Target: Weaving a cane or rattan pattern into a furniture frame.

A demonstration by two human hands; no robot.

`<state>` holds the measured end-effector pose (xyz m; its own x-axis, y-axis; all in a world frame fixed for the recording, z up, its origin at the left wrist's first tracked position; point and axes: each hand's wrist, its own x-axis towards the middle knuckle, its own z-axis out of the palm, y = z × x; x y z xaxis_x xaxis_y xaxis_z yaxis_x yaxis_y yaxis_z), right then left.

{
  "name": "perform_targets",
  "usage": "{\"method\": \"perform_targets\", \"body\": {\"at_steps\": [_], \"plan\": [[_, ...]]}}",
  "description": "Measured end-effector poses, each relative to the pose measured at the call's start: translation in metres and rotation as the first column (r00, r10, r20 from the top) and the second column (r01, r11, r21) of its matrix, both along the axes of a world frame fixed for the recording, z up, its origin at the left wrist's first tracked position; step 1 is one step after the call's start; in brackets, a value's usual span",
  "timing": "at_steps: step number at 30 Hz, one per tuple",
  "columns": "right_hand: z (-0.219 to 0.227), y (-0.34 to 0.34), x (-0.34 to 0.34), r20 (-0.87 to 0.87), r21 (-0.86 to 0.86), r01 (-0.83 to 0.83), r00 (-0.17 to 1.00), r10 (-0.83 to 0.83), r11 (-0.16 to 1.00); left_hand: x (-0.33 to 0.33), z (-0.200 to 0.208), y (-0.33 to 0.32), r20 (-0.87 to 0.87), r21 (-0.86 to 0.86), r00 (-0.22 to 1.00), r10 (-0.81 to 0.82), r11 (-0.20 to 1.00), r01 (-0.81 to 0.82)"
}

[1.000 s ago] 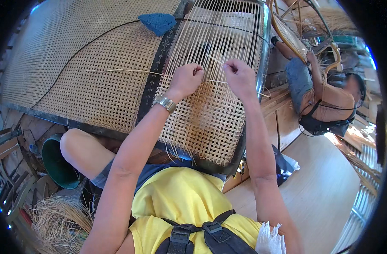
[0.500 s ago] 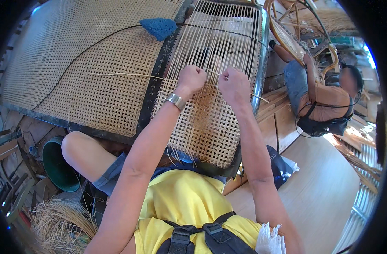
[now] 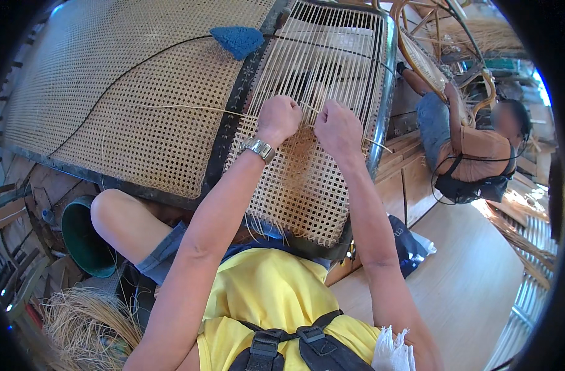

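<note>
My left hand [image 3: 278, 119] is closed at the edge between the woven part and the bare strands of a cane panel [image 3: 295, 201]. My right hand [image 3: 338, 130], closed as well, works a short gap to its right at the same height. A thin cane strand [image 3: 196, 107] runs in from the left to my left hand, and its other end sticks out past the panel's right edge. Both hands seem to pinch this strand, though the fingertips are mostly hidden. Long parallel strands [image 3: 332, 37] stretch away beyond my hands; close cane mesh lies nearer me.
A larger finished cane panel [image 3: 152, 93] spreads to the left, crossed by a black cable [image 3: 118, 77]. A blue cloth [image 3: 238, 42] lies on the dark frame. At right sits another person [image 3: 480, 151] holding a cane chair frame. A green bucket [image 3: 88, 241] and loose cane strands [image 3: 94, 321] are lower left.
My right hand has shifted slightly left, closer to my left hand. The left hand stays in nearly the same place.
</note>
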<state>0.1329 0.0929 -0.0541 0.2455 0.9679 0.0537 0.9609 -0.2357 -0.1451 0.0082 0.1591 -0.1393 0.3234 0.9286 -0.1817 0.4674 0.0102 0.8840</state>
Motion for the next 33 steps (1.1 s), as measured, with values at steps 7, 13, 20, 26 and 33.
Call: {"method": "perform_targets", "body": {"at_steps": [7, 13, 20, 26, 33], "plan": [[0.004, -0.002, 0.000, -0.042, -0.026, -0.045, 0.998, 0.044, 0.999, -0.010, -0.012, 0.002, 0.345, -0.450, 0.933, 0.100, 0.890, 0.071], [-0.004, 0.000, -0.006, -0.006, -0.005, -0.016, 1.000, 0.015, 1.000, -0.010, 0.001, 0.001, -0.017, -0.067, 0.999, -0.041, 0.997, 0.040], [-0.004, -0.004, -0.004, -0.051, 0.059, -0.031, 0.998, 0.034, 0.998, -0.010, -0.014, 0.008, 0.083, -0.213, 0.997, -0.006, 0.977, 0.023], [-0.009, -0.002, -0.004, -0.056, 0.045, -0.036, 0.998, 0.038, 0.998, -0.016, -0.013, 0.002, 0.380, -0.470, 0.909, 0.171, 0.882, 0.031], [-0.010, -0.002, -0.005, -0.091, 0.085, -0.049, 0.994, 0.057, 0.995, -0.011, -0.014, 0.000, -0.102, 0.090, 0.993, 0.060, 0.995, -0.051]]}}
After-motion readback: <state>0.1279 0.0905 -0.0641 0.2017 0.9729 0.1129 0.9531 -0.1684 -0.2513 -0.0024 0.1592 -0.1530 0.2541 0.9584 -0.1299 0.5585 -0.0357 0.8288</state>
